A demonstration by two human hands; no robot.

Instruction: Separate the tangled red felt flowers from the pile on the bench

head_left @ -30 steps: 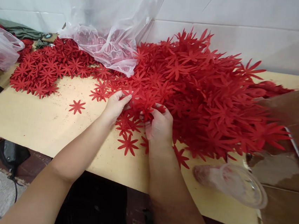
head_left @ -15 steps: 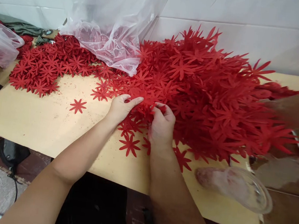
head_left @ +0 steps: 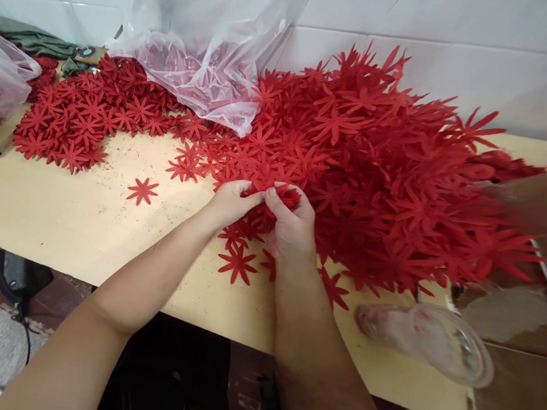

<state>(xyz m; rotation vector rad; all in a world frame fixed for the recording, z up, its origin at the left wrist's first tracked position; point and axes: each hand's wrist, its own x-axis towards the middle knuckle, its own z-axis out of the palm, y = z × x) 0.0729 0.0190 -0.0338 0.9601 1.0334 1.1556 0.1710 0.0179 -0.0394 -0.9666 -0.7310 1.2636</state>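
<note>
My left hand (head_left: 233,202) and my right hand (head_left: 293,223) meet at the near edge of a big heap of red flower-shaped cutouts (head_left: 382,177). Both are closed, thumbs almost touching, pinching red cutouts (head_left: 289,197) between them. How many pieces each holds I cannot tell, as the fingers hide them. Just below my hands a single red cutout (head_left: 237,263) lies flat on the table, with another (head_left: 333,287) to the right of my right forearm. One more loose cutout (head_left: 142,191) lies off to the left.
A second red pile (head_left: 69,121) spreads along the left back of the table (head_left: 73,218). Between the piles a clear plastic bag (head_left: 203,76) rests against the tiled wall. At the right lie a transparent plastic cup (head_left: 462,352) on its side and brown cardboard (head_left: 517,389).
My hands have come together; the thumbs, apart before, now nearly touch over the red cutouts. The view has shifted slightly. The heap looks the same.
</note>
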